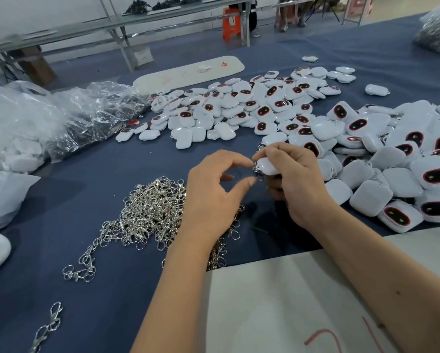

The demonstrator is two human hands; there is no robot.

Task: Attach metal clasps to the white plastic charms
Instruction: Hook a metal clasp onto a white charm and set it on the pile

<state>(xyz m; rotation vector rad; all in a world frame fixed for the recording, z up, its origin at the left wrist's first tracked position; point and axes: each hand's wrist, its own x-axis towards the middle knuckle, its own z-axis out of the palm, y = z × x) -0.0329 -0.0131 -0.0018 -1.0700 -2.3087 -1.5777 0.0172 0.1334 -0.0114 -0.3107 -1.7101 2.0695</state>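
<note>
A white plastic charm [267,166] is gripped in the right hand [294,179] while a metal clasp [255,171], pinched by the left hand [214,192] above the clasp pile [152,212], is best hooked squarely through its loop.

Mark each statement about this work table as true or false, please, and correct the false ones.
1. The right hand holds a white charm. True.
2. The loose pile of metal clasps lies to the right of both hands. False: it lies on the left, partly under the left hand.
3. The table cover is red. False: it is dark blue.
4. Many white charms are heaped at the right of the table. True.
5. The left hand rests flat on the table. False: it is raised, its fingertips pinching at a small metal clasp by the held charm.
</note>
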